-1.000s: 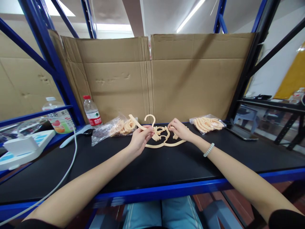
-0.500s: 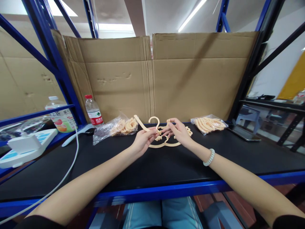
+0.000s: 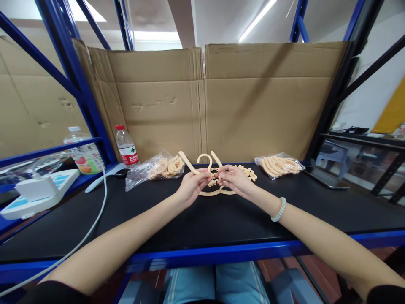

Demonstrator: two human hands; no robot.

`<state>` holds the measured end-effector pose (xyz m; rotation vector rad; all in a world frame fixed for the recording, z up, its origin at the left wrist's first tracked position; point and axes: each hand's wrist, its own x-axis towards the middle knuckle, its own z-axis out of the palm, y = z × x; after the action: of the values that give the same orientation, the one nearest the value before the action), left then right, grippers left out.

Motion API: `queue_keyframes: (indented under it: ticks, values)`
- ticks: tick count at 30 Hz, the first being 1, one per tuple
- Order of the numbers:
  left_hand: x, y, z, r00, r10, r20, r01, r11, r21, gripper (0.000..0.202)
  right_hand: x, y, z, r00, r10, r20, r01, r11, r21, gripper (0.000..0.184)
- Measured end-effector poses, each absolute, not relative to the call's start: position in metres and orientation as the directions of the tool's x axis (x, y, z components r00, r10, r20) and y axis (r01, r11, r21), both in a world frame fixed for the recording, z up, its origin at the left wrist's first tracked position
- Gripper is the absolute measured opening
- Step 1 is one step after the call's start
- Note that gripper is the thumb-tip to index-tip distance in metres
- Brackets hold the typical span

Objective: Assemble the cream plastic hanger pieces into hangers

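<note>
Blue trousers (image 3: 193, 285) show below the front edge of the black worktop (image 3: 177, 228), and a white cable (image 3: 101, 207) curves over its left side. A pale beaded bracelet (image 3: 279, 210) circles the right wrist. The left hand (image 3: 191, 185) pinches the left strip (image 3: 187, 162), a cream piece tilted up and away to the left; a cream hook (image 3: 205, 159) rises at the same fingertips, though whether the two are joined cannot be told. The right hand (image 3: 236, 180) pinches the right strip (image 3: 217, 159), which leans up to the left behind the fingers. The fingertips of the two hands are close together, above the middle of the worktop; whether the strips touch is hidden. Just beneath and behind them lie curved pieces (image 3: 209, 194), with a cluster of small pieces (image 3: 249, 172) beyond the right hand. To the left are a white power strip (image 3: 65, 183) and a pale handle (image 3: 100, 180). Farther back, the left bag (image 3: 152, 171) and the right bag (image 3: 280, 164), both clear, hold more cream parts. A red-capped bottle (image 3: 126, 148) stands behind the left bag, before upright cardboard (image 3: 272, 101) along the back.
</note>
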<state>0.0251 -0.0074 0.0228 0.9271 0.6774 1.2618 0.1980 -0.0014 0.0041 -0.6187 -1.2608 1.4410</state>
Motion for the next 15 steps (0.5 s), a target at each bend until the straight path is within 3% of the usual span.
queue_keyframes:
  ticks: [8,15]
  values:
    - [0.0253,-0.0079,0.0206,0.201,0.978,0.056,-0.474,0.047,0.880,0.013,0.1961,-0.0025,-0.0004,-0.279,0.935,0.218,-0.318,0.124,-0.940,0.045]
    - [0.0253,-0.0068,0.0168,0.222,0.974,0.050,-0.452,0.058,0.890,0.012,0.1936,0.0014,-0.0065,-0.251,0.961,0.113,-0.358,0.017,-0.934,0.025]
